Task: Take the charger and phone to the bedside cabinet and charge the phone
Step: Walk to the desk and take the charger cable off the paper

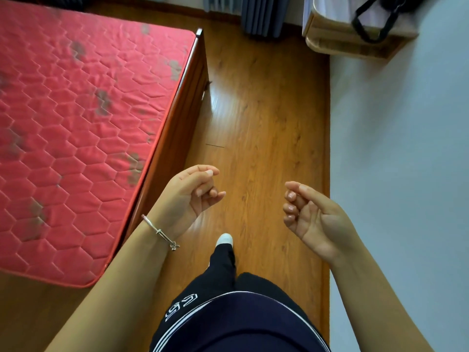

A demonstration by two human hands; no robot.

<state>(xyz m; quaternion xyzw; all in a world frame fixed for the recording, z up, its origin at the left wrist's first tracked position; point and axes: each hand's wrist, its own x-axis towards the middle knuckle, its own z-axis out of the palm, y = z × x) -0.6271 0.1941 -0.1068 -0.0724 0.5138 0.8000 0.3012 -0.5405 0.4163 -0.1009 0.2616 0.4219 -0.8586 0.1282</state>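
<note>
Phone and charger aren't showing: you are holding left grip (pixel 189 196) and right grip (pixel 312 214) loosely curled and empty, ready to fetch them.

Warm brown wooden floor (pixel 266 110) runs straight ahead, with a pale sheen of light on the boards beside the bed. On the left sits a red quilted mattress (pixel 76 123), hexagon stitching, grey blotches scattered over it, resting on a dark reddish wooden bed frame (pixel 182 118). A plain white wall (pixel 406 148) fills the right side and meets the floor at a wooden skirting board (pixel 326 148). Grey pleated curtains (pixel 264 13) hang to the floor at the far end. Top right, against the wall, stands a pale wooden unit (pixel 337 44), possibly a desk or cabinet, with black straps (pixel 373 24) draped across it.
</note>
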